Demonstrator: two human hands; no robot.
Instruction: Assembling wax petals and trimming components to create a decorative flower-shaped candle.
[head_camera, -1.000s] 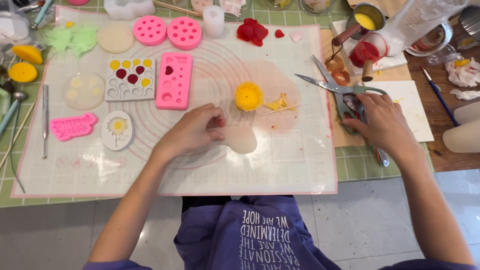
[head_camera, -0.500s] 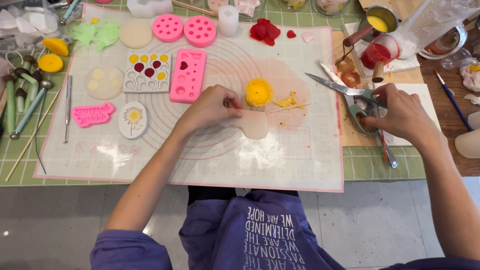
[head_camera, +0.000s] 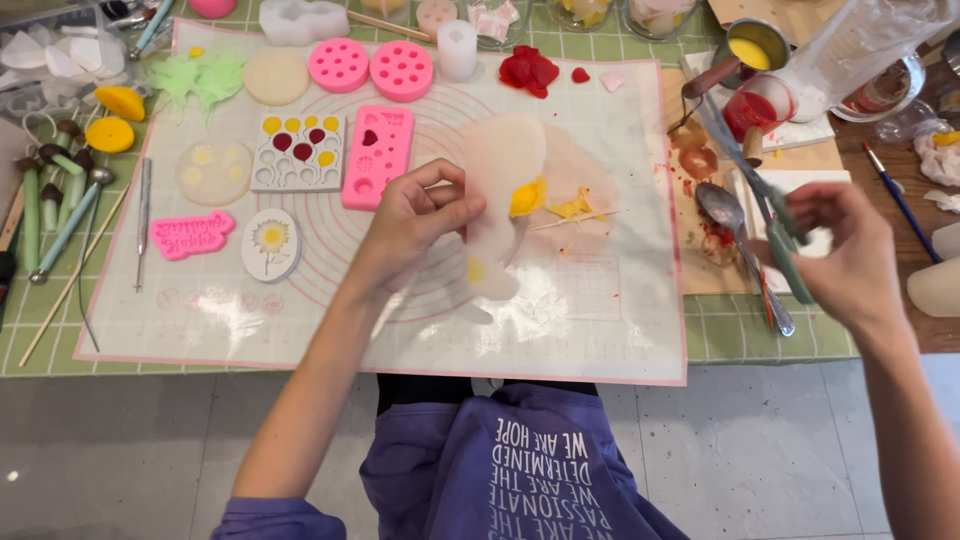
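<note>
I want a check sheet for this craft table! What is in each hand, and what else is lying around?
Surface: translucent mat with pink edge on a green checked cover.
Job's things: left hand lifts a pale translucent sheet; right hand holds scissors.
Clutter: pink moulds, red petals, yellow piece, spoon, small pots of red and yellow, sculpting tools at the left.
Grippers: left hand pinching the sheet; right hand closed on the scissors.
Cables: nothing seen.
Surroundings: grey tiled floor; the person's purple apron.
</note>
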